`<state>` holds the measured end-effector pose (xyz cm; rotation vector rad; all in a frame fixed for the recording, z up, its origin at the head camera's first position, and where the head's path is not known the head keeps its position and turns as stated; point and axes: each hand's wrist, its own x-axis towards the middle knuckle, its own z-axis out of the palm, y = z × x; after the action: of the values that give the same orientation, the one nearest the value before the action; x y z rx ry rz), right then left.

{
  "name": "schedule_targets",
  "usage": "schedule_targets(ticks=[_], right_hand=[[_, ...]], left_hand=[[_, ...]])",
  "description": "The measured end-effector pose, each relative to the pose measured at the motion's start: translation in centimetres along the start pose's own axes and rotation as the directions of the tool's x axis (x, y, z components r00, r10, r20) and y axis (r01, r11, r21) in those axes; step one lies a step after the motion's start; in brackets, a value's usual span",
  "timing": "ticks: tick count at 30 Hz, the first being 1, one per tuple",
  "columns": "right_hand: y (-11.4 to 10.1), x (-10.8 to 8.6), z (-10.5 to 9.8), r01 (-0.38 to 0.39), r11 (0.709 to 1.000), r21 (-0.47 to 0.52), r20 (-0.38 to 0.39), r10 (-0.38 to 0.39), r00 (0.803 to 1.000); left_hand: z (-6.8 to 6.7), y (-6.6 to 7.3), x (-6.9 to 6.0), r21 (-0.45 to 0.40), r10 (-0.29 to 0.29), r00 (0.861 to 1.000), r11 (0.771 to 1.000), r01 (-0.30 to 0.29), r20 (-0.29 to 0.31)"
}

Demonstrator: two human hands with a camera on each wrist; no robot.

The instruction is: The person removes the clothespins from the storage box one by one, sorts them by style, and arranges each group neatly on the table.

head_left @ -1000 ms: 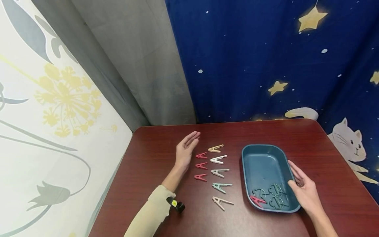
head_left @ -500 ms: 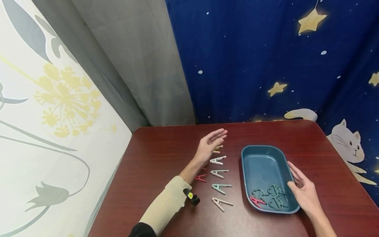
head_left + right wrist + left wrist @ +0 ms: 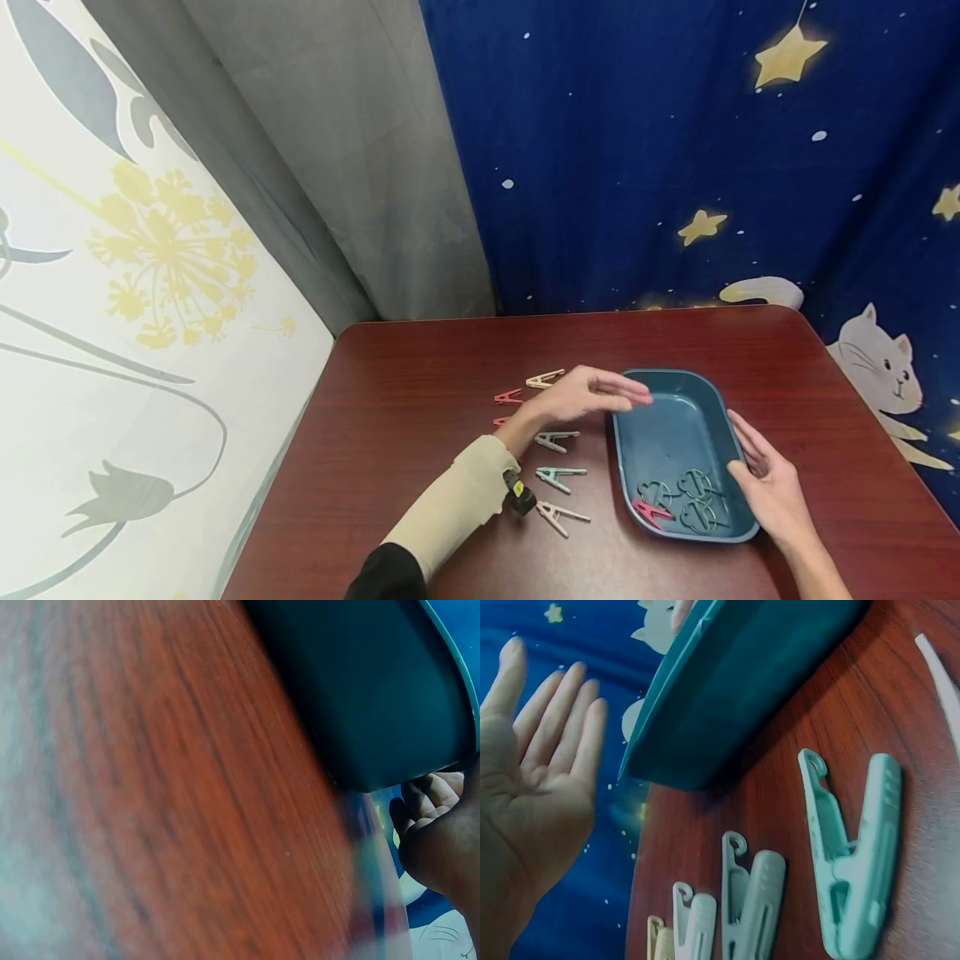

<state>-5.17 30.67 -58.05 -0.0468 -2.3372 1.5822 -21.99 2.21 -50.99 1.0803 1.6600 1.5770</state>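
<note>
My left hand [image 3: 581, 396] reaches over the far left rim of a blue plastic tray [image 3: 663, 429], fingers extended and holding nothing. In the left wrist view its palm [image 3: 544, 802] shows bare beside the tray wall. My right hand [image 3: 776, 492] grips the tray's right side, thumb at the rim and fingers along the outside. Inside the tray, near its front, lie a red clothespin [image 3: 651, 512] and several dark green wire-like rings [image 3: 697, 483]. Left of the tray stands a column of clothespins, among them a yellow one [image 3: 543, 380], a green one [image 3: 559, 477] and a beige one [image 3: 561, 515].
Further left on the dark red wooden table [image 3: 405, 400] are red clothespins [image 3: 508, 397], partly covered by my left arm. A white clothespin [image 3: 696, 922] shows in the left wrist view. A blue starry curtain [image 3: 637, 167] hangs behind the table.
My left hand has swept right, from left of the red clothespins, across the clothespin column, to the tray's far left rim. The right hand and the tray have stayed put.
</note>
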Motion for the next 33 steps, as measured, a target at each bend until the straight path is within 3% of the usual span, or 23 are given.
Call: schedule_targets(ticks=[2, 5, 10, 17, 23, 28, 33], right_hand=[[0.0, 0.0, 0.0, 0.005, 1.0, 0.002, -0.001, -0.005, 1.0], [0.0, 0.0, 0.0, 0.008, 1.0, 0.002, -0.002, -0.008, 1.0], [-0.1, 0.0, 0.1, -0.006, 1.0, -0.013, 0.002, 0.006, 1.0], [-0.3, -0.1, 0.2, -0.01, 1.0, -0.02, 0.002, 0.01, 1.0], [-0.3, 0.0, 0.2, -0.005, 1.0, -0.018, 0.0, 0.005, 1.0], [-0.4, -0.1, 0.1, -0.011, 0.999, -0.041, -0.001, 0.011, 1.0], [-0.3, 0.0, 0.2, -0.009, 1.0, -0.027, -0.007, 0.009, 1.0]], left_hand=[[0.4, 0.1, 0.5, 0.043, -0.044, 0.994, 0.998, 0.04, 0.103], [0.9, 0.1, 1.3, 0.059, -0.111, 0.969, 0.993, 0.101, 0.219], [1.7, 0.1, 2.5, 0.016, -0.194, 0.923, 0.98, 0.2, 0.334], [3.0, 0.6, 4.0, 0.068, -0.312, 0.857, 0.947, 0.313, 0.409], [4.2, 1.2, 4.9, 0.145, -0.423, 0.774, 0.903, 0.406, 0.471], [5.6, 1.1, 5.4, 0.227, -0.484, 0.708, 0.873, 0.432, 0.514], [6.9, 0.7, 5.7, 0.283, -0.526, 0.659, 0.849, 0.447, 0.537]])
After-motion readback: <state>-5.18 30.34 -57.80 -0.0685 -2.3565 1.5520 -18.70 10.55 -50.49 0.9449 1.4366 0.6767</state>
